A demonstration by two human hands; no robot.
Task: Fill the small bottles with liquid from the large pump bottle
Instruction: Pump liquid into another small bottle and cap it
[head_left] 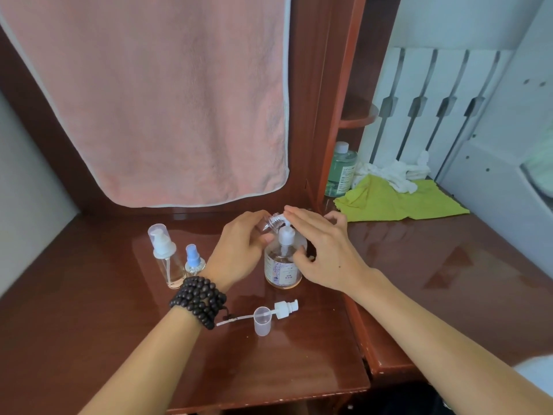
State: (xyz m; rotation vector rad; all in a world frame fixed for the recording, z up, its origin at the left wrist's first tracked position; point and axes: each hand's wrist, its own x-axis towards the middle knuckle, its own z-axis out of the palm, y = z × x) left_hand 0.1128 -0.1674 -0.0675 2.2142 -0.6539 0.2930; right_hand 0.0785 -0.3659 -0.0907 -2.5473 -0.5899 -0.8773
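While the pink towel [149,100] hangs behind the brown desk [299,348], I see both hands meeting over the pump bottle [282,265], which stands upright near the desk's middle, clear and partly filled. My right hand [323,250] lies flat on top of its white pump head [286,233], fingers straight and together, pressing rather than gripping. My left hand [242,247], wrist wrapped in dark beads [199,301], is curled round a small clear bottle [270,224], tilted with its threaded neck touching the pump spout; most of that bottle is hidden in the fingers, so I cannot tell how full it is.

Left of the hands stand two more small bottles, close together: a taller one with a white pump and clear cap [166,259], and a short one with a blue sprayer [194,262]. Nearer to me, a loose white pump top [269,313] with its dip tube lies on the desk, touching a clear cap [262,321].

At the far right lie a yellow-green cloth [395,202], a white rag [392,172] and a green bottle [341,169].
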